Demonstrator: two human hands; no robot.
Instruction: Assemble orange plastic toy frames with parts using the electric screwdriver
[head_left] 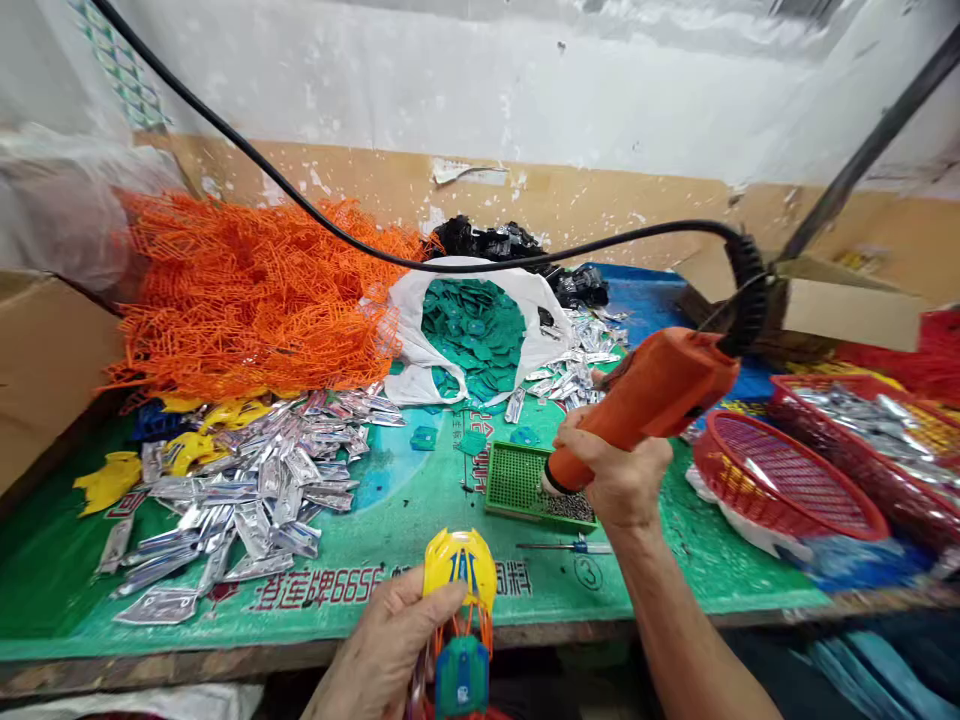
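My left hand [386,640] pinches a small plastic toy body at the front edge of the table. Its yellow shell [461,565] points away from me, with orange strips and a teal-green piece [462,675] behind it. Wrapped in my right hand [622,465] is an orange electric screwdriver [649,390], tilted so its tip points down and left. That tip is over a green perforated tray [517,480] holding many small metal screws [574,506]. Just in front of the tray lies a thin screwdriver [559,546] with a pale blue handle.
Silver pieces [255,500] and a tangled orange plastic heap [262,300] cover the left. A white sack [409,330] of green pieces [476,335] stands mid-table. Red baskets [787,475] are at right. A black cable [450,266] arches across to the power tool.
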